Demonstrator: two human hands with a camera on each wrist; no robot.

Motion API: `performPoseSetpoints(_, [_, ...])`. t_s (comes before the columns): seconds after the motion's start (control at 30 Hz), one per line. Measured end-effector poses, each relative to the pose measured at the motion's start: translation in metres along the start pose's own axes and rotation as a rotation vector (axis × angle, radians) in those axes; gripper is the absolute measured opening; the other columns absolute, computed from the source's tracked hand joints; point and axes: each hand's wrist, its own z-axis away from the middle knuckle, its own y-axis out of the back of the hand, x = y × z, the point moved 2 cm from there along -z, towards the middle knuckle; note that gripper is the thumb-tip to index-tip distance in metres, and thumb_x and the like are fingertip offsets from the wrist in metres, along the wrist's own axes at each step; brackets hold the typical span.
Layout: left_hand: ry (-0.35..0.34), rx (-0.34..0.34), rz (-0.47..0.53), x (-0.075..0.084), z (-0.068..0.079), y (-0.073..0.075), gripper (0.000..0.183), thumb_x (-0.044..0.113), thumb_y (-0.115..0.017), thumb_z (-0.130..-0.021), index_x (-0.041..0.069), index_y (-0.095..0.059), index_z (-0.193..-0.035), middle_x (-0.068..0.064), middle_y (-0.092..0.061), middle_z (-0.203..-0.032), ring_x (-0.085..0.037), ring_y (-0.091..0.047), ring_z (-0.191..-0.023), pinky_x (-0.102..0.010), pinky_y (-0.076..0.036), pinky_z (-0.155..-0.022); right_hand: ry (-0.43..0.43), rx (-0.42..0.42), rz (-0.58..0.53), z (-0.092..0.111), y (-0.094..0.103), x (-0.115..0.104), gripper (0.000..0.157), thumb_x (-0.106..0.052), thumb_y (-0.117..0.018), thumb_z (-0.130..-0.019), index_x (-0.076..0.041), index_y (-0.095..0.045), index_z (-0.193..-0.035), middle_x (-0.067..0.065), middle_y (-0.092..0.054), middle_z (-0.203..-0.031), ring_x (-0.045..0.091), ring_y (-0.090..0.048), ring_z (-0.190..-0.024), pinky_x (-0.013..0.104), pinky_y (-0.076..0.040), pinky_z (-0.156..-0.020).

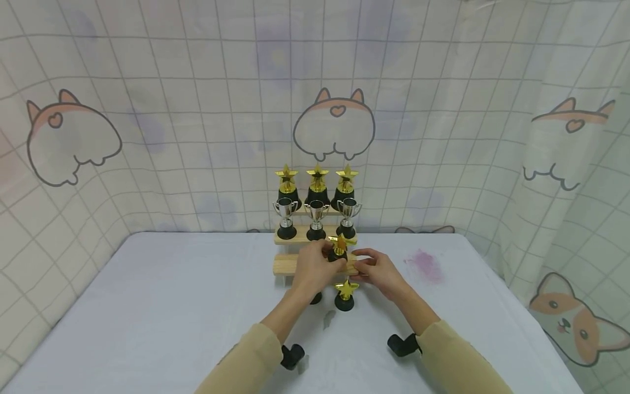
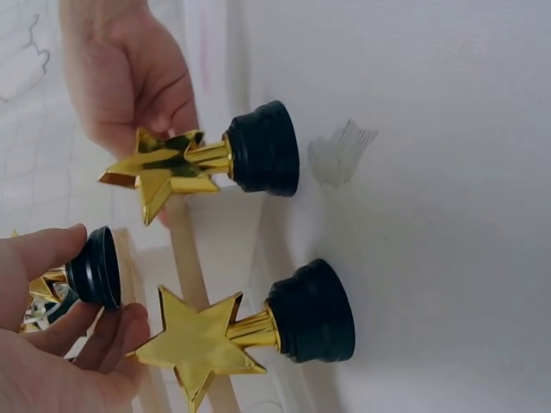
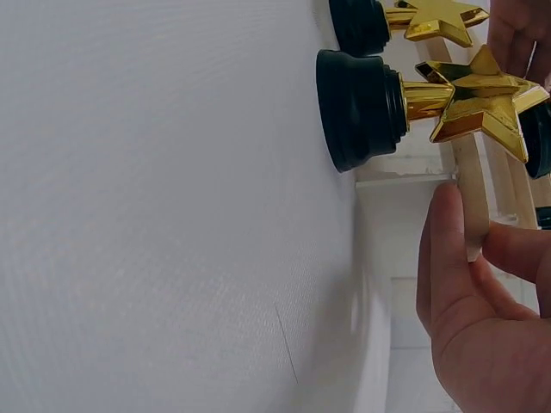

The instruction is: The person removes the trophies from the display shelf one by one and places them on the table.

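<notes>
My left hand (image 1: 315, 268) holds a star trophy (image 1: 339, 246), gold on a black base, over the right part of the lowest wooden shelf board (image 1: 285, 265). The left wrist view shows my fingers and thumb round its black base (image 2: 95, 268). My right hand (image 1: 379, 273) pinches the right end of that board (image 3: 471, 198), thumb on one face and fingers on the other. Two more gold star trophies stand on the table before the shelf: one at the right (image 1: 345, 295), the other (image 2: 198, 344) mostly hidden behind my left hand in the head view.
Silver cup trophies (image 1: 316, 216) stand in a row on the middle board, with gold star trophies (image 1: 317, 183) on the top one. The white-covered table (image 1: 197, 312) meets a grid-patterned curtain (image 1: 206, 109) behind. A pink stain (image 1: 425, 265) marks the right side.
</notes>
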Motion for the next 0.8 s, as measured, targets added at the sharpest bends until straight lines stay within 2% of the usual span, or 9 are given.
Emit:
performPoseSetpoints(0.23, [-0.007,0.028,0.038,-0.004,-0.002,0.008,0.043,0.021,-0.084,-0.085,-0.001,-0.07,-0.12,-0.008,-0.069,-0.101,-0.019,-0.062,-0.087,-0.035,-0.056,-0.075,-0.003,0.009,-0.025,-0.001,-0.001,0.001,0.039,0.003,-0.054,-0.104,0.007,-0.049,-0.142,0.026,-0.061,-0.119,0.025,-0.07,-0.095,0.038,-0.06,-0.086])
performPoseSetpoints(0.43, [0.026,0.042,0.071,-0.007,-0.001,0.015,0.042,0.02,-0.084,-0.085,0.001,-0.071,-0.121,-0.008,-0.07,-0.102,-0.019,-0.063,-0.089,-0.033,-0.056,-0.075,-0.016,0.023,-0.006,0.0,-0.001,0.001,0.038,0.002,-0.055,-0.104,0.006,-0.05,-0.142,0.027,-0.06,-0.121,0.026,-0.069,-0.097,0.037,-0.06,-0.085])
performPoseSetpoints(0.67, [0.048,0.092,0.108,-0.012,0.003,0.023,0.042,0.021,-0.084,-0.085,0.0,-0.07,-0.119,-0.009,-0.07,-0.102,-0.021,-0.061,-0.087,-0.034,-0.054,-0.074,-0.011,0.021,0.005,0.002,-0.001,0.0,0.039,0.0,-0.055,-0.105,0.006,-0.049,-0.143,0.027,-0.059,-0.121,0.029,-0.069,-0.1,0.038,-0.06,-0.087])
performPoseSetpoints(0.8, [0.041,0.122,0.131,-0.017,0.005,0.026,0.041,0.021,-0.084,-0.084,0.001,-0.071,-0.118,-0.009,-0.071,-0.104,-0.022,-0.063,-0.091,-0.037,-0.056,-0.079,-0.012,0.022,0.002,0.001,-0.001,0.001,0.039,0.0,-0.055,-0.105,0.006,-0.049,-0.143,0.027,-0.058,-0.121,0.027,-0.069,-0.098,0.037,-0.06,-0.086])
